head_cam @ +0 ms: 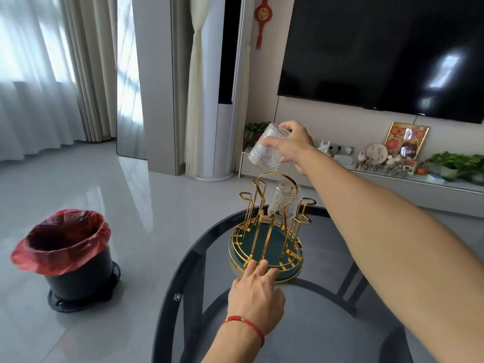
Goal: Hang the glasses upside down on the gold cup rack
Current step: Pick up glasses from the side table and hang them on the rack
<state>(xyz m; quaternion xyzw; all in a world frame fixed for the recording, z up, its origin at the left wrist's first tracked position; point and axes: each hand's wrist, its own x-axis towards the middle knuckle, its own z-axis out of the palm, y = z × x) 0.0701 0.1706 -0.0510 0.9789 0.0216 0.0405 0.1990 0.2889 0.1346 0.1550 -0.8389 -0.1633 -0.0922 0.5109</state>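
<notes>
The gold cup rack, with a green round tray base and several looped wire prongs, stands on a dark glass table. One ribbed clear glass hangs upside down on a far prong. My right hand holds a second ribbed glass, tilted with its mouth down and to the left, in the air above the rack. My left hand rests its fingertips on the near gold rim of the tray.
A black bin with a red liner stands on the tiled floor to the left. Behind the table runs a low TV shelf with plants and ornaments, under a wall-mounted television.
</notes>
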